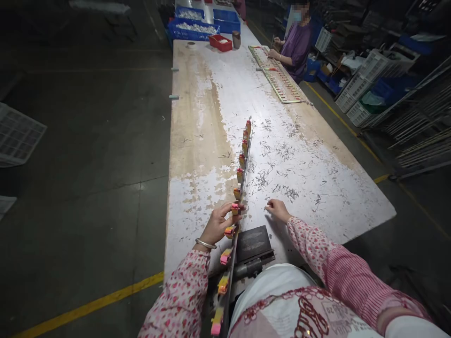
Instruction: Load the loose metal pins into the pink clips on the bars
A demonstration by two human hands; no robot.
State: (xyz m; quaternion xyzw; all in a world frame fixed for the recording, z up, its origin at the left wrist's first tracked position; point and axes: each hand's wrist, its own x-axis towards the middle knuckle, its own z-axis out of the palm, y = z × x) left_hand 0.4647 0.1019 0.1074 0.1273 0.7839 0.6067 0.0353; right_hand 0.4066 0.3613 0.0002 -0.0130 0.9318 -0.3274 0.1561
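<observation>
A long thin metal bar (245,176) runs away from my body over the table, carrying a row of several small pink-and-yellow pieces along its left side. My left hand (219,222), with a bangle at the wrist, has its thumb and fingers closed around one pink-and-yellow piece (235,206) on the bar. To the right of the bar, my right hand (279,211) is held in a pinch just above the table; whatever is between its fingertips is too small to name. Below the hands, a dark metal block (254,244) sits beside the bar.
Small thin metal bits (282,150) lie scattered over the worn white table (197,197). At its far end stand blue crates (195,30), a red tray (221,42) and a jar (236,39). A co-worker (296,44) works at a long frame (276,77) on the right side.
</observation>
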